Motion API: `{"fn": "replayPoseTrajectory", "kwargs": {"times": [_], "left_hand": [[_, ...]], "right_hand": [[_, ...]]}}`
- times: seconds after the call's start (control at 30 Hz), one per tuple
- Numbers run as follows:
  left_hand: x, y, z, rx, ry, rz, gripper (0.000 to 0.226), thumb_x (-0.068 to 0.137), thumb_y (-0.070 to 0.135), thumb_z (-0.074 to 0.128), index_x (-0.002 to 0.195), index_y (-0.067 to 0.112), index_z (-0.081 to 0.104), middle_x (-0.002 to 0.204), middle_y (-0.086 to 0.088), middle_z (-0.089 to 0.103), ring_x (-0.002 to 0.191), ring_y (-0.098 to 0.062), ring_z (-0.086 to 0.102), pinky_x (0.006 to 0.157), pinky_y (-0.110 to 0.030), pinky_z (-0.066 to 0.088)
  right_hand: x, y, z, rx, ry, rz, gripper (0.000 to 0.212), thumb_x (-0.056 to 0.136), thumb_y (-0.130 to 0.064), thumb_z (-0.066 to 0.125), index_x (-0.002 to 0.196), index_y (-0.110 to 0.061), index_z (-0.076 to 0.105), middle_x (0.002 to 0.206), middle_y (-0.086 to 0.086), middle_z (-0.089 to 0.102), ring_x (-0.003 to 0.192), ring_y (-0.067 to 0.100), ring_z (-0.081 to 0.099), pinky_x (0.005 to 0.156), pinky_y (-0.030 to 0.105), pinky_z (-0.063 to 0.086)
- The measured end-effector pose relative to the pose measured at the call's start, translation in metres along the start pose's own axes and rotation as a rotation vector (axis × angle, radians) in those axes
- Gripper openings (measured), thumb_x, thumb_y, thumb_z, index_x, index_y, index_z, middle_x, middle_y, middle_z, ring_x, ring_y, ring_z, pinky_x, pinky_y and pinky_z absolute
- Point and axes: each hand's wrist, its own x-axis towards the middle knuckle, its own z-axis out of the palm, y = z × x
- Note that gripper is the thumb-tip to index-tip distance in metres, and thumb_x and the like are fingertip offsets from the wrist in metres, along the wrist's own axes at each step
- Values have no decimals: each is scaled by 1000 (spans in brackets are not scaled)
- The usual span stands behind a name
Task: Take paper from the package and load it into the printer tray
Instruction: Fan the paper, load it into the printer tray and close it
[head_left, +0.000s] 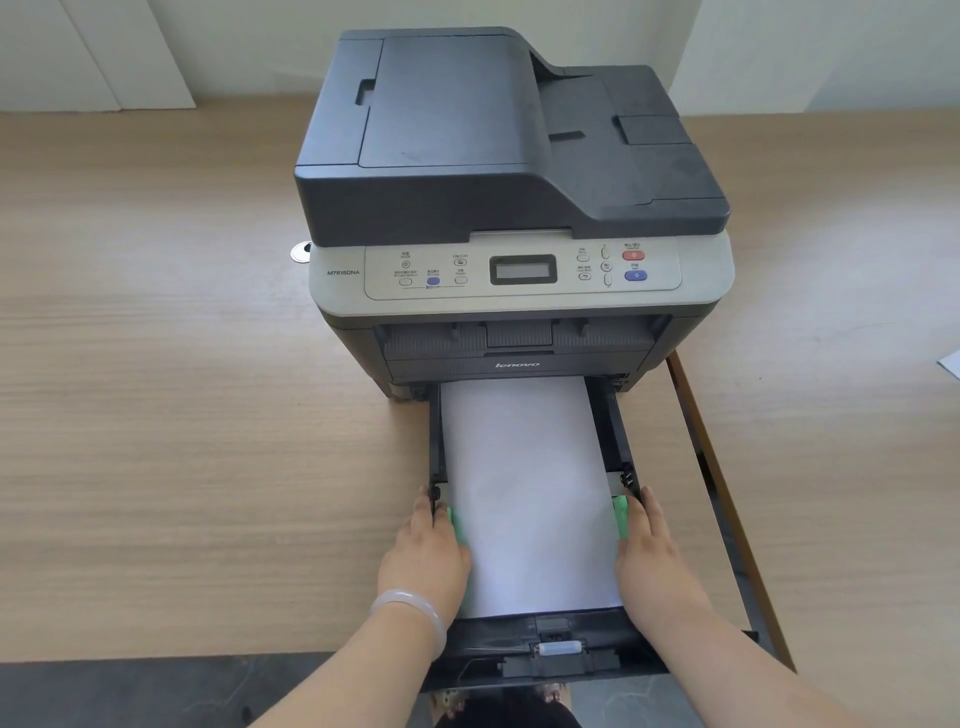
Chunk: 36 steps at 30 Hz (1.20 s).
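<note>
A dark grey printer (511, 171) stands on a wooden table. Its black paper tray (566, 660) is pulled out toward me, past the table's front edge. A stack of white paper (524, 493) lies flat in the tray between two green side guides. My left hand (426, 551) rests on the tray's left side, fingers against the left green guide (453, 525). On the tray's right side my right hand (652, 556) presses against the right green guide (621, 517). No paper package is in view.
The wooden table (182, 415) stretches wide to the left of the printer. A gap with a second table edge (717, 457) runs along the right. A white paper corner (950, 364) shows at the far right. A round metal cable grommet (300, 253) sits left of the printer.
</note>
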Motion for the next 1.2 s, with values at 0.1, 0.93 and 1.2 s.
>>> {"fn": "replayPoseTrajectory", "kwargs": {"times": [0.1, 0.93, 1.2], "left_hand": [[-1, 0, 0, -24, -7, 47, 46, 90, 7, 28, 134, 5, 39, 154, -15, 16, 138, -28, 28, 103, -38, 39], [-9, 4, 2, 515, -176, 425, 72, 92, 59, 18, 146, 26, -16, 153, -3, -31, 139, -22, -31, 111, -53, -17], [-41, -20, -13, 310, -183, 599, 110, 63, 91, 13, 148, 26, -10, 157, -2, -21, 143, -15, -20, 114, -38, -16]], "right_hand": [[0, 3, -1, 4, -2, -15, 61, 95, -10, 35, 150, -14, 9, 159, 8, 4, 143, 29, 13, 114, 40, 21], [-19, -8, -10, -686, -127, -391, 63, 93, -52, 16, 150, -26, 11, 160, -5, 6, 145, 13, -8, 104, 46, -30], [-42, 14, -39, -558, -311, -604, 90, 70, -88, 18, 147, -43, 3, 158, -18, 0, 141, 0, -12, 108, 23, -26]]}}
